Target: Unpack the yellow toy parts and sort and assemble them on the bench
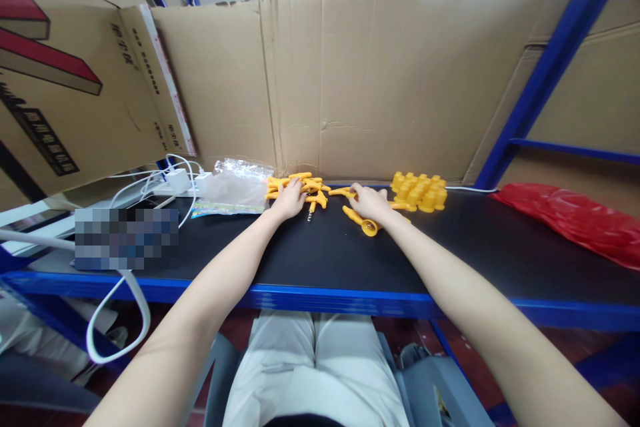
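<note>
Orange parts (300, 187) lie under left hand (290, 201) (grip spread), beside right hand (371, 203) (grip unclear).

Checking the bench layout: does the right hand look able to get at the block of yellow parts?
Probably yes. The right hand rests just beside the yellow parts on the black shelf, with only a loose orange piece near it and nothing covering them.

Two hands, left hand (290, 200) and right hand (369, 203); under the left, one heap of orange sticks (313, 185), too tangled to count; just nearer than the right, one ring-ended orange piece (365, 223); beyond its right side, roughly a dozen yellow caps (420, 190); left of the left hand, one clear bag (237, 187) and two white plugs (177, 180).
</note>
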Demonstrator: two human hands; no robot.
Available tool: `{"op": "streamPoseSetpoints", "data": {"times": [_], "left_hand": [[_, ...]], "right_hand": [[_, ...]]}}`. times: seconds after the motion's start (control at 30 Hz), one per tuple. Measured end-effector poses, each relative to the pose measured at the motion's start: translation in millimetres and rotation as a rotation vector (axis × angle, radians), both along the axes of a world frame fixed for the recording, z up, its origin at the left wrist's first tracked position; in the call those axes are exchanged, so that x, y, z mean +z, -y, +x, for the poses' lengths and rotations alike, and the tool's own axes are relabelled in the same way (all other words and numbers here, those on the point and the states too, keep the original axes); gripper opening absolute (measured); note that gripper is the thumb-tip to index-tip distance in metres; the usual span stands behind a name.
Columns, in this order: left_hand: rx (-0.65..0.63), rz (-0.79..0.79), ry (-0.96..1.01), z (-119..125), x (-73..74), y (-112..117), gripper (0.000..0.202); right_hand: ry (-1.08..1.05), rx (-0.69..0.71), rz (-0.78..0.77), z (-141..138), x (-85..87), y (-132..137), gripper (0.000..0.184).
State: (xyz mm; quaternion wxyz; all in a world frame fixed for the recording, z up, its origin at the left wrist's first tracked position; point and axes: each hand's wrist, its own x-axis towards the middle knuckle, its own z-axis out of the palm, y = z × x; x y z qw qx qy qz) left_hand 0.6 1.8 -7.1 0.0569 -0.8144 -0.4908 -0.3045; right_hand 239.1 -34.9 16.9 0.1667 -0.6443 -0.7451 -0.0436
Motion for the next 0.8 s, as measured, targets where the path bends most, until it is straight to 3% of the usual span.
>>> {"op": "streamPoseSetpoints", "data": {"times": [0.17, 0.27, 0.4, 0.5, 0.57, 0.67, 0.8], "left_hand": [[-0.054, 0.094, -0.028, 5.9, 8.0, 8.5, 0.032], [-0.094, 0.124, -0.022, 10.7, 13.5, 17.0, 0.039], [-0.113, 0.149, -0.019, 15.3, 19.9, 28.4, 0.047], [-0.087, 0.177, -0.005, 16.7, 23.8, 32.8, 0.05], [-0.046, 0.198, 0.019, 16.7, 26.0, 33.6, 0.045], [0.025, 0.232, 0.035, 16.2, 28.4, 33.4, 0.033], [0.007, 0.257, -0.007, 16.8, 29.1, 34.1, 0.029]], "right_hand": [[-0.045, 0.014, 0.242, 5.2, 6.7, 2.3, 0.027], [-0.065, 0.091, 0.437, 8.4, 13.7, 6.4, 0.022], [-0.108, 0.357, 0.641, 6.2, 21.2, 11.6, 0.018], [-0.12, 0.606, 0.708, -0.6, 23.7, 14.7, 0.018], [-0.114, 0.695, 0.716, -4.8, 24.1, 16.3, 0.018], [-0.073, 0.686, 0.701, -6.5, 23.9, 18.0, 0.019], [0.007, 0.558, 0.634, -2.1, 22.6, 18.0, 0.024]]}}
